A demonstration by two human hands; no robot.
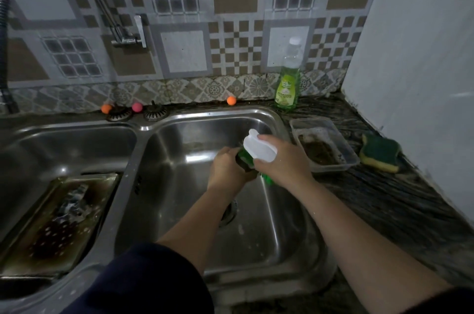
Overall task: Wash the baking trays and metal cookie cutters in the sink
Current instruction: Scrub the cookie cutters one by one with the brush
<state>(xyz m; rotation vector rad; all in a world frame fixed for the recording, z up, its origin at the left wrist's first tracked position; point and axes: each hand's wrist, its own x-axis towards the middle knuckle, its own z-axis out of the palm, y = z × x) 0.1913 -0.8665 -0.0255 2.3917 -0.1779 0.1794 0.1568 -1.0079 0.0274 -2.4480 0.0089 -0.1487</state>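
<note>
A blackened baking tray (59, 221) lies tilted in the left sink basin (77, 139), with foam and water drops on it. Over the right sink basin (179, 185), my left hand (225, 170) grips a dark green sponge (245, 161). My right hand (282, 162) grips a white and green bottle (259, 148), tipped against the sponge. Green shows below my right palm. I cannot make out any cookie cutters.
A green dish soap bottle (288, 82) stands on the back of the counter. A dirty clear plastic container (343, 157) and a yellow-green sponge (379, 153) lie right of the sink. The wall tap (123, 36), two strainers (154, 112) and small coloured balls (231, 100) line the back edge.
</note>
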